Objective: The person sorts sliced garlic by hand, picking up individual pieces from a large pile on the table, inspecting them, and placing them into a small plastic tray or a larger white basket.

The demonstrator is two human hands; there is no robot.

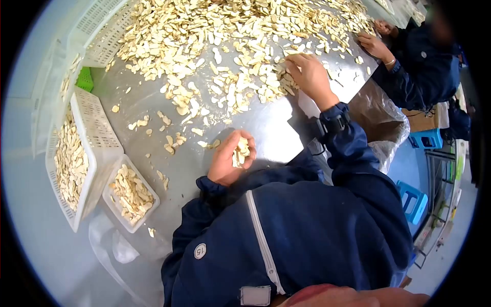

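Observation:
Dried pale slices [240,71] lie spread over the steel table [179,169], heaped thickest at the far side. My left hand [230,158] is curled round a small bunch of slices [240,152] near the table's front edge. Further out on the right, my right hand [311,77] reaches down to the edge of the spread, its fingertips at the slices. Whether it pinches a slice is too small to tell.
At left stand a large white basket [94,123] of slices, a small white tray [151,200] of slices and a green container [85,79]. A co-worker's hand [376,47] works at the right. A clear plastic bag [381,115] and blue stools [411,200] are beyond the edge.

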